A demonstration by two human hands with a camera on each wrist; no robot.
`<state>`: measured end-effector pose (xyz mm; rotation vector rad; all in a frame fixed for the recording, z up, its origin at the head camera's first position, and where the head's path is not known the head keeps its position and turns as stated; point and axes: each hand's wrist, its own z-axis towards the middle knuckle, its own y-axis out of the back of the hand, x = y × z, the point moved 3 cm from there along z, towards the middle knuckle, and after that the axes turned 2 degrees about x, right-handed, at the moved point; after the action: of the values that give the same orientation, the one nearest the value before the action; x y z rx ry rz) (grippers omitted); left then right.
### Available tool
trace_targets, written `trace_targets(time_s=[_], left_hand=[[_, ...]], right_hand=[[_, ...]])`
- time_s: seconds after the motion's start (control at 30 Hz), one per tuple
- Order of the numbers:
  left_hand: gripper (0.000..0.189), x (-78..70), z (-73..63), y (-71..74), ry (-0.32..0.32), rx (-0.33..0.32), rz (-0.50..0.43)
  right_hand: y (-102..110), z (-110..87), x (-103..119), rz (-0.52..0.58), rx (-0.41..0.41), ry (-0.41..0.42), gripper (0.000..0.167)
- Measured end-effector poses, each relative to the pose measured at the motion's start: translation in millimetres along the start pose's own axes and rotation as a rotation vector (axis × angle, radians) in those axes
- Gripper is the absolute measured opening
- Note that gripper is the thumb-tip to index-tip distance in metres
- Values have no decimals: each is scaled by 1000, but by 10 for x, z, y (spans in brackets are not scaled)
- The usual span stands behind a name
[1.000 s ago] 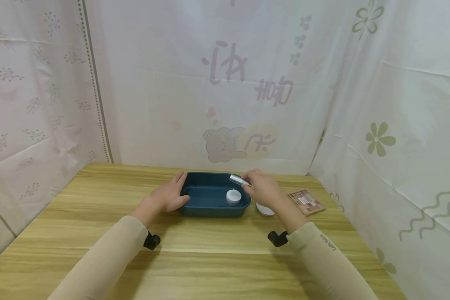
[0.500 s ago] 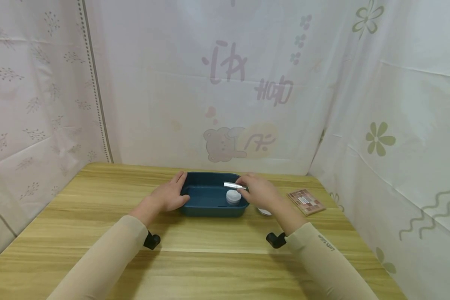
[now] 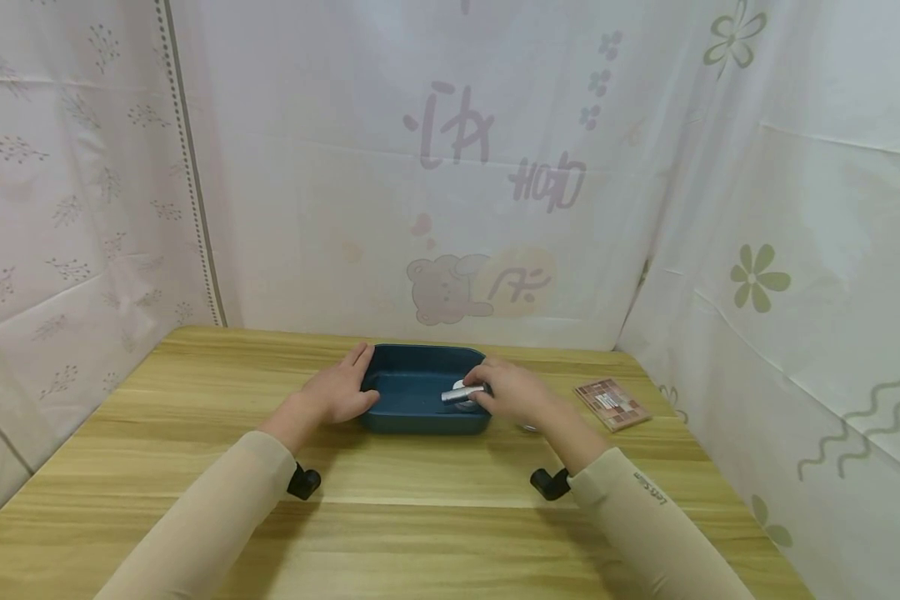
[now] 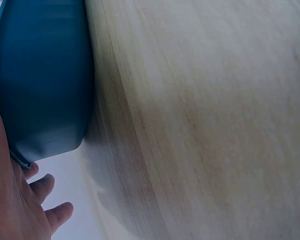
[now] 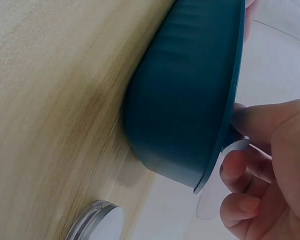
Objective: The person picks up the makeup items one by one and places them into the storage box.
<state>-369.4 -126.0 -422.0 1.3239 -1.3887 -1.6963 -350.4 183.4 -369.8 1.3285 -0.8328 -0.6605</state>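
Note:
A dark blue oblong tub (image 3: 412, 423) stands on the wooden table. At its left end my left hand (image 3: 337, 390) rests on the rim, fingers straight along the far corner and thumb over the edge; some fingers also show beyond the tub in the left wrist view. My right hand (image 3: 513, 392) pinches a slim silver tube (image 3: 456, 396) between thumb and fingers, low over the tub's right end. Behind the tube, a white round jar (image 3: 461, 384) in the tub is mostly covered. The tub wall (image 5: 185, 100) hides most of the tube in the right wrist view.
A round flat case with a white top and silver rim (image 5: 110, 224) lies on the table right of the tub, nearly hidden by my right wrist in the head view. Farther right lies a square brown-and-pink checked palette (image 3: 613, 404). A printed curtain (image 3: 345, 250) hangs behind the table.
My right hand has moved left and down with the silver tube, from above the tub's right rim to inside its right end, covering the jar. The left hand and tub have stayed put.

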Motion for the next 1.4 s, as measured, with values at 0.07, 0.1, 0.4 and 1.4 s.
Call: trace_targets(time_s=[0.07, 0.1, 0.4, 1.4], left_hand=[[90, 8, 0, 0, 1, -1, 1], [90, 7, 0, 2, 2, -3, 1], [89, -4, -8, 6, 2, -1, -7], [90, 5, 0, -3, -2, -5, 2]], right_hand=[[-10, 3, -2, 6, 11, 8, 25], [-15, 4, -4, 8, 15, 12, 25], [-19, 2, -10, 31, 26, 20, 25], [-79, 50, -52, 97, -21, -4, 22]])
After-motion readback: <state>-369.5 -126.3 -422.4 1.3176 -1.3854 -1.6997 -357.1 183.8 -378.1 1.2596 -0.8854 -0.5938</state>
